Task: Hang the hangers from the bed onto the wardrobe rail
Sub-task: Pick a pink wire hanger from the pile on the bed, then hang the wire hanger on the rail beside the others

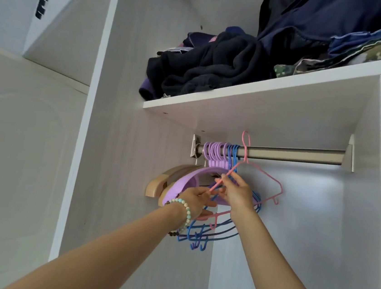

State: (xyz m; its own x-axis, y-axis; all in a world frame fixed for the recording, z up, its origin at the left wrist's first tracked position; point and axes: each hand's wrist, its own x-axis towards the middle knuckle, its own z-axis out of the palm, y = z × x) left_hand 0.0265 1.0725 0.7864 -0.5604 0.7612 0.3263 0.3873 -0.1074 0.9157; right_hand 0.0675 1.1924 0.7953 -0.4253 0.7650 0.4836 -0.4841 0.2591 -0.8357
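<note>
right hand (236, 192) pinches pink hanger (264, 173) by rail (290, 154)

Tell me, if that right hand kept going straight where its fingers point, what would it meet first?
Probably the blue wire hangers on the metal wardrobe rail, with the lilac plastic hangers just beyond. The right hand pinches a pink wire hanger; depth is unclear.

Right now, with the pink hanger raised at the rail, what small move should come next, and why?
Probably lower the pink hanger so its hook drops onto the rail: the right hand holds it with the hook above the bar.
</note>
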